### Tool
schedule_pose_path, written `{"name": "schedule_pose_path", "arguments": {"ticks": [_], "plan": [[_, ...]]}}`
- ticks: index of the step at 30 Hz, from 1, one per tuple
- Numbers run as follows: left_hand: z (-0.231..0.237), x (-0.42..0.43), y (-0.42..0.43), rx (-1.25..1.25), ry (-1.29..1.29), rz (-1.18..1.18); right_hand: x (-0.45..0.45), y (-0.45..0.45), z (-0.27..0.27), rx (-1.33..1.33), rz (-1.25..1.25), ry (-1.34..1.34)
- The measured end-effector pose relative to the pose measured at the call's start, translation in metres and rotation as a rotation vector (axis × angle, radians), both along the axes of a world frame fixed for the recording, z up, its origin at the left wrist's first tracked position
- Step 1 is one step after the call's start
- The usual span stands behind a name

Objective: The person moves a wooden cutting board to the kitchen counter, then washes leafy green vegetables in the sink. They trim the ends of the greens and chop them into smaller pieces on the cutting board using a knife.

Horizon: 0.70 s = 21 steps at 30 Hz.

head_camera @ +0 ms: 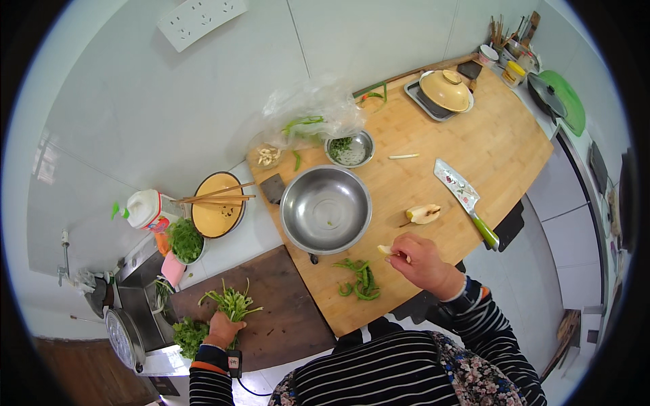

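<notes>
My left hand (222, 331) is closed around a bunch of leafy green herbs (233, 303) on the dark wooden board (279, 294). The pale cut stems point away from me, and the leaves spread out beside my wrist. Over the light wooden board (406, 284), my right hand (419, 261) pinches a small pale piece of fruit (384, 249) between thumb and fingers. A cut pear-like fruit (423, 214) with its stem lies just beyond that hand. Green chili peppers (363, 279) rest to its left. A cleaver (459, 190) with a green handle lies farther right.
A large steel bowl (325, 238) stands mid-board, with a smaller steel bowl (361, 152) of chopped greens behind it. Chopsticks (223, 198) lie across a yellow enamel basin (216, 177). The sink (139, 284) is at left. A lidded yellow pot (444, 91) sits far right.
</notes>
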<state>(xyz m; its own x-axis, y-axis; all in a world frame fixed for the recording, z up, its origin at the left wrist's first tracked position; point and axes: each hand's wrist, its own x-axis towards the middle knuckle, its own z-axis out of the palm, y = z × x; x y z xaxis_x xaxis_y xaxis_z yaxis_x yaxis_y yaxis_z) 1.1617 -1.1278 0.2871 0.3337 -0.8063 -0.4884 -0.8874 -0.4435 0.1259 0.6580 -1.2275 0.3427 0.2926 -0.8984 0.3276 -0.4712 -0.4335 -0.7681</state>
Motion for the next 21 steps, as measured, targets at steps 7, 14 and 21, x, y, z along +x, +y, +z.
{"name": "schedule_pose_path", "arguments": {"ticks": [7, 14, 21], "plan": [[0.000, -0.002, 0.000, -0.020, 0.069, 0.042, -0.040, 0.006, -0.091, -0.011, -0.118, 0.338], [0.007, -0.017, 0.004, -0.060, 0.057, 0.020, -0.156, 0.012, -0.087, -0.198, -0.520, 0.495], [-0.009, -0.053, 0.001, 0.012, -0.042, 0.062, -0.234, -0.005, -0.105, 0.217, -0.467, 0.677]]}}
